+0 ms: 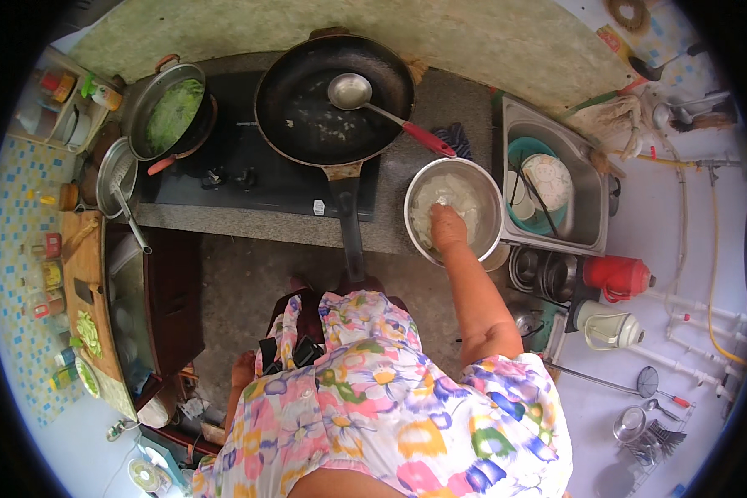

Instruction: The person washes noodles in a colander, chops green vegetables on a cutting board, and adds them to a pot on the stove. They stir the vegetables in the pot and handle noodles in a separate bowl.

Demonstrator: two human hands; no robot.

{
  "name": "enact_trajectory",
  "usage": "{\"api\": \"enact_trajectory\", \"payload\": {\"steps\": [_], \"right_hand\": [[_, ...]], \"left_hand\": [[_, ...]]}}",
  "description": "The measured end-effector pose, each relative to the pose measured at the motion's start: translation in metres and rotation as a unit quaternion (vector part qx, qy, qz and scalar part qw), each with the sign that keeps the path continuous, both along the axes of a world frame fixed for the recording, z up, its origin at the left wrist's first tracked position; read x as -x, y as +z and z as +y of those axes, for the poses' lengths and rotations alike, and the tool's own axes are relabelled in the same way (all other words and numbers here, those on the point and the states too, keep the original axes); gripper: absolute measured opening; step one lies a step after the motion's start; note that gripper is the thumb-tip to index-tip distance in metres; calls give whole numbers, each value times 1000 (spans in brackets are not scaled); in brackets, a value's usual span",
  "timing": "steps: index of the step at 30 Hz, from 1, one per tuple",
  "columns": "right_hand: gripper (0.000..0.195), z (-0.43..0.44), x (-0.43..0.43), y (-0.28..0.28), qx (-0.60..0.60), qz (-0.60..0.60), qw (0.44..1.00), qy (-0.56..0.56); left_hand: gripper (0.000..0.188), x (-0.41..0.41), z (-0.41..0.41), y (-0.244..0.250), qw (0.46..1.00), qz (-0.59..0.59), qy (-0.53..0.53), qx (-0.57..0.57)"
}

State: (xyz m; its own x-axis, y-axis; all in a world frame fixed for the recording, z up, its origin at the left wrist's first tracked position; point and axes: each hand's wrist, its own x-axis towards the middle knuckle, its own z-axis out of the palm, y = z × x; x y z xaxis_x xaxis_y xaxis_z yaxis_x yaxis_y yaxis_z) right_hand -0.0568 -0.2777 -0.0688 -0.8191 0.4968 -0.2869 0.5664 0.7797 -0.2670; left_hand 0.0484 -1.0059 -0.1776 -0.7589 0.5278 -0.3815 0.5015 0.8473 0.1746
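Observation:
My right hand reaches down into a metal bowl at the counter's front edge. Its fingertips are among pale, thin slices of food, and whether they grip any is hidden. My left hand hangs low at my left side, partly behind clothing; its fingers do not show clearly. A large black frying pan rests on the black cooktop, with a few small scraps on its base. In the pan lies a metal ladle, its red handle over the rim beside the bowl.
Left on the cooktop, a wok holds green leafy vegetables, next to a slotted metal strainer. A sink at right holds a teal basin of dishes. Beneath are a red thermos and a cream one.

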Motion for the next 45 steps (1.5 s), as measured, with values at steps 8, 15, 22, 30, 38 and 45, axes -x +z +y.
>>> {"api": "enact_trajectory", "payload": {"steps": [8,15,22,30,38,45], "right_hand": [[29,21,7,41,-47,82,994,-51],[32,-11,14,-5,-42,61,997,12],[25,23,5,25,112,67,986,-106],[29,31,-20,-17,0,32,999,-33],[31,49,-12,13,99,219,970,-48],[24,12,-24,-3,36,126,991,40]], "left_hand": [[25,17,36,45,998,6,-5,-58],[26,9,27,18,997,-67,50,-1],[20,29,91,82,823,-197,436,-306],[16,120,164,107,813,-154,415,-378],[23,176,369,265,848,-197,90,-483],[25,177,481,272,849,-291,-107,-428]]}}
